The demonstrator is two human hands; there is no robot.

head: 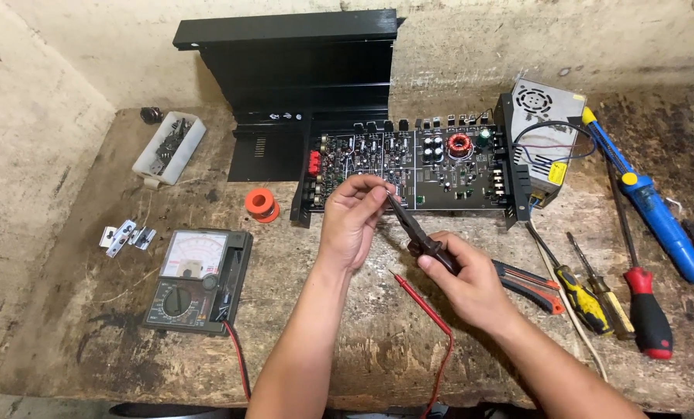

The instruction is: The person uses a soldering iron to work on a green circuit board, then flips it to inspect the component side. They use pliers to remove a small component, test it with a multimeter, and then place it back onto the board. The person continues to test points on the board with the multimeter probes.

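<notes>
My left hand (352, 217) is raised above the bench with fingertips pinched together on something too small to make out. My right hand (467, 283) grips long-nose pliers (410, 225) with dark handles; their thin tip points up-left to my left fingertips. Just behind both hands lies an open black amplifier chassis with its circuit board (409, 167), showing a red toroid coil and several capacitors. A red probe lead (424, 306) lies on the wood beneath my hands.
An analog multimeter (196, 281) lies at the left, an orange solder spool (261, 205) near it. A white tray of screws (169, 147) and metal clips (126, 237) sit far left. Screwdrivers (645, 310), a blue soldering tool (657, 213) and a metal power supply (545, 136) are right. A black cover (300, 70) leans behind.
</notes>
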